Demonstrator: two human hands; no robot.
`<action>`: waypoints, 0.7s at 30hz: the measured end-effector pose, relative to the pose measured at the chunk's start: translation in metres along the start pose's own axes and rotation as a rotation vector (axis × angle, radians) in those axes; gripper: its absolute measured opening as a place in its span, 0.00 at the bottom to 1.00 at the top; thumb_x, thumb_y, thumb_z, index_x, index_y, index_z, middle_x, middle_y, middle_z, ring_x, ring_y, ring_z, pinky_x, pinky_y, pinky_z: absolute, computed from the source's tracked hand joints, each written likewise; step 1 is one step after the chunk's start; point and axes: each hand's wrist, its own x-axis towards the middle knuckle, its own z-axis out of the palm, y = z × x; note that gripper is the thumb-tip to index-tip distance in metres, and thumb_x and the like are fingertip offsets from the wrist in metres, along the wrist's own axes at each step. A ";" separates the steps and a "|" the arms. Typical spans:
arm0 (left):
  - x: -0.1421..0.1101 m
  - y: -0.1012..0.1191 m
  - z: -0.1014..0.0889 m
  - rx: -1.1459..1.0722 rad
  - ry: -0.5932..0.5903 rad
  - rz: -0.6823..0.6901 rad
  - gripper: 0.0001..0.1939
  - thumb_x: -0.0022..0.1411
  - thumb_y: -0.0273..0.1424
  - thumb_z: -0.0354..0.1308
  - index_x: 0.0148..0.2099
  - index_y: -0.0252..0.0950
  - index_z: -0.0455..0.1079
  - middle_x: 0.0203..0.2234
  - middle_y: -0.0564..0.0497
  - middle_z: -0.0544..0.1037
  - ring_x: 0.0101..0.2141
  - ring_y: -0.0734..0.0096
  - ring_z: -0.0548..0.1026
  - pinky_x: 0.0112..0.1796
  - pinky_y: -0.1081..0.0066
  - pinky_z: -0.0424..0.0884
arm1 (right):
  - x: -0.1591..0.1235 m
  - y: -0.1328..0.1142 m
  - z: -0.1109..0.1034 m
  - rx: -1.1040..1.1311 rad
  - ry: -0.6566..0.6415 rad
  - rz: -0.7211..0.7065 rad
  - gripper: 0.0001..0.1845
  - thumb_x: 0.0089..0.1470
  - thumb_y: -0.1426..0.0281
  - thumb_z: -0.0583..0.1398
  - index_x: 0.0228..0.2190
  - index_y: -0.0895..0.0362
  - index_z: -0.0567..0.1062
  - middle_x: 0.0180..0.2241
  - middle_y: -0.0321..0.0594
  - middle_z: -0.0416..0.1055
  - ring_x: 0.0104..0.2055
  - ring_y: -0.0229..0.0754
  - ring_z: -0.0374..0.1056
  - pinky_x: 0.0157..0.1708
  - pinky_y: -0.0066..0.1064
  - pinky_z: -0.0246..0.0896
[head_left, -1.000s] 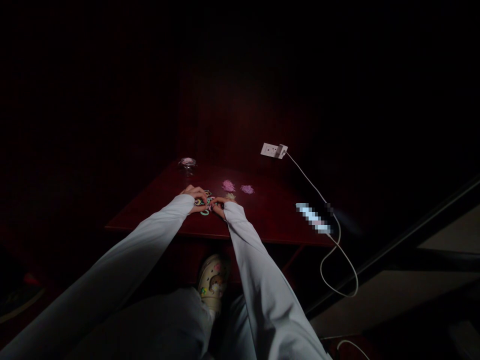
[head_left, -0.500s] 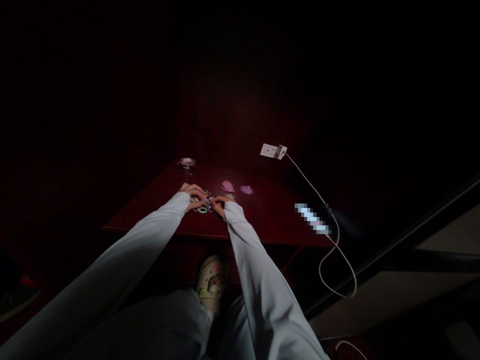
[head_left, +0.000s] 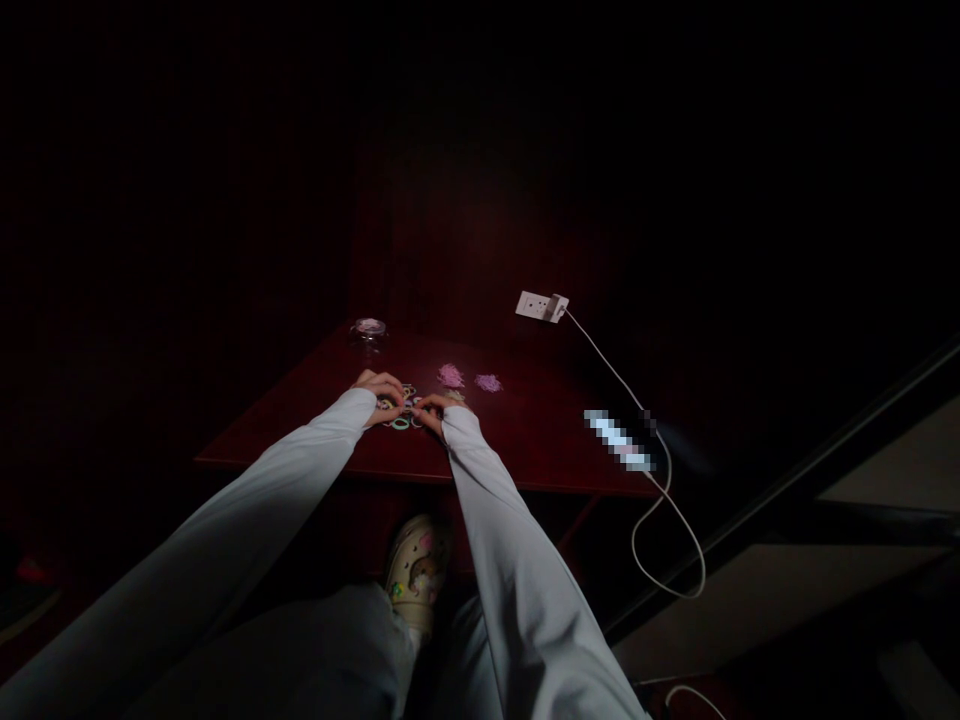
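A heap of small coloured rings [head_left: 401, 423], which look like elastic hair ties in green, yellow, white and purple, lies on the dark red table under my hands. My left hand [head_left: 380, 393] is at the heap's left, thumb and fingers curled together in a pinch. From the right, my right hand [head_left: 435, 408] pinches too, its fingertips almost meeting those of the left. What sits between the fingers is too small to make out. Beyond the hands are a pink pile [head_left: 451, 376] and a purple pile [head_left: 488, 383] of thin bands, with a pale pile [head_left: 454, 396] partly behind my right hand.
A clear jar [head_left: 368, 335] stands at the table's back left. On the right lies a blurred-out bright device [head_left: 619, 440], its white cable [head_left: 670, 460] running to a wall socket [head_left: 534, 306]. The table's front edge [head_left: 405, 476] is near my knees; a clog [head_left: 415, 575] shows below.
My right hand has come a little closer to the left, so the fingertips nearly meet over the rings. The whole view has shifted slightly. The piles and jar stay put.
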 end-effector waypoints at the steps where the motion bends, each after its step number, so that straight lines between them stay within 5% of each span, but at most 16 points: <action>1: 0.000 0.000 0.000 -0.002 -0.007 -0.001 0.05 0.63 0.37 0.68 0.36 0.44 0.84 0.46 0.52 0.85 0.48 0.57 0.75 0.54 0.58 0.72 | 0.001 0.000 0.000 -0.009 0.007 0.005 0.10 0.64 0.56 0.67 0.41 0.47 0.85 0.29 0.27 0.76 0.32 0.34 0.66 0.34 0.24 0.55; 16: 0.006 -0.002 -0.002 -0.071 0.004 -0.021 0.12 0.69 0.44 0.65 0.38 0.43 0.84 0.47 0.50 0.87 0.47 0.60 0.78 0.54 0.60 0.71 | 0.006 0.009 0.005 0.036 0.055 -0.078 0.11 0.63 0.57 0.66 0.37 0.51 0.85 0.32 0.30 0.77 0.34 0.35 0.67 0.37 0.24 0.57; 21: 0.001 0.008 -0.004 -0.024 -0.013 0.010 0.12 0.66 0.44 0.67 0.41 0.43 0.82 0.48 0.49 0.86 0.49 0.59 0.78 0.56 0.58 0.70 | 0.012 0.023 -0.007 0.226 0.331 0.089 0.16 0.66 0.58 0.59 0.38 0.54 0.83 0.33 0.35 0.77 0.34 0.39 0.68 0.37 0.27 0.61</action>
